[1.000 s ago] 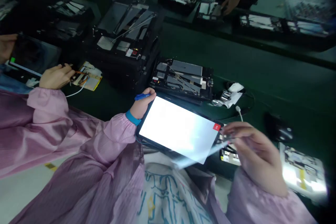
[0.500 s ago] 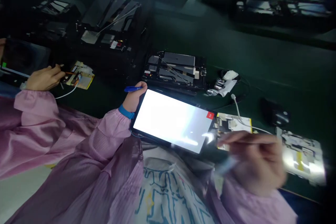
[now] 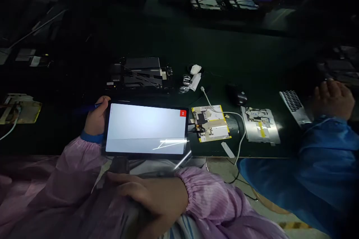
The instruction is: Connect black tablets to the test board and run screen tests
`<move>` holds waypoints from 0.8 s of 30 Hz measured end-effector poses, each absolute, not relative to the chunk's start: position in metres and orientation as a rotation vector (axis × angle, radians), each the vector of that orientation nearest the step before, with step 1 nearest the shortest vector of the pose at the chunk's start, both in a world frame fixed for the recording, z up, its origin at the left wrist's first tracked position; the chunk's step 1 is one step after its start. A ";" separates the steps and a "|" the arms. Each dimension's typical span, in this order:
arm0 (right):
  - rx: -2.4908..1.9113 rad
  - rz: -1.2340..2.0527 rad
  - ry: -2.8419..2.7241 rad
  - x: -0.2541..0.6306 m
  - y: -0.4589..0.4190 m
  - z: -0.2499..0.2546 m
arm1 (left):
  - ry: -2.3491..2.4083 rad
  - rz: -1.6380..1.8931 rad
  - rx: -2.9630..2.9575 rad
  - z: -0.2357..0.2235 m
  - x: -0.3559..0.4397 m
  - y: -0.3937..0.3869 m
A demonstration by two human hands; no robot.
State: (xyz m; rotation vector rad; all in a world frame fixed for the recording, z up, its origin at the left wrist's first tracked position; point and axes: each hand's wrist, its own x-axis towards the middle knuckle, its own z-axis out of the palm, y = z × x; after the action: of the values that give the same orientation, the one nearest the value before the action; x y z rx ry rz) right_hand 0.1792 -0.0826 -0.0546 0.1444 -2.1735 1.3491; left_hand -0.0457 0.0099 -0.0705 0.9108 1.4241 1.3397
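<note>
My left hand (image 3: 97, 117) grips the left edge of a lit tablet screen (image 3: 146, 125), with a dark blue pen (image 3: 91, 108) between thumb and palm. The screen shows white with a red square in its upper right corner. At its lower right a clear, shiny sheet (image 3: 183, 157) sticks out. Below the screen, before my body, my right hand (image 3: 153, 196) points left, thumb and finger close together. A pale strip (image 3: 99, 181) lies near its fingertips; what the fingers hold is blurred. Thin cables join the screen's right side to an opened board with yellow edges (image 3: 211, 129).
Behind the screen lies an opened tablet chassis (image 3: 143, 73). To the right are a white cable (image 3: 206, 97), a black mouse (image 3: 238, 95) and a silver metal panel (image 3: 260, 125). A co-worker's hand (image 3: 333, 99) in a blue sleeve rests by a perforated strip (image 3: 294, 106).
The view has turned to the right, bringing a blue-sleeved co-worker into sight. My right hand has moved from right of the screen to below it. My left hand keeps its grip.
</note>
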 end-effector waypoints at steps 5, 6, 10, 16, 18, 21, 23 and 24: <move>0.100 1.478 -2.170 0.183 -0.086 -0.055 | 1.446 1.337 0.857 -0.064 -0.037 0.009; 0.096 1.489 -2.161 0.184 -0.085 -0.053 | 1.443 1.351 0.838 -0.063 -0.035 0.009; 0.014 1.475 -2.153 0.191 -0.080 -0.041 | 1.422 1.392 0.755 -0.062 -0.032 0.009; -0.432 1.307 -1.867 0.223 -0.056 -0.031 | 1.373 1.375 0.799 -0.067 -0.035 0.010; -0.661 1.244 -1.620 0.237 -0.042 -0.032 | 1.366 1.370 0.797 -0.070 -0.035 0.010; -0.909 1.215 -1.270 0.257 -0.012 -0.029 | 1.336 1.368 0.822 -0.075 -0.036 0.010; -0.974 1.277 -1.099 0.269 0.008 -0.023 | 1.318 1.384 0.850 -0.077 -0.037 0.010; -0.996 1.342 -1.036 0.275 0.017 -0.020 | 1.313 1.387 0.858 -0.078 -0.037 0.010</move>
State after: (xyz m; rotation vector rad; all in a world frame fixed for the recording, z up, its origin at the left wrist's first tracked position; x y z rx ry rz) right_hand 0.2747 0.0173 -0.0204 -0.9965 -1.0355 1.3423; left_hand -0.0374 0.0096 -0.0784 0.8583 1.3127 1.3873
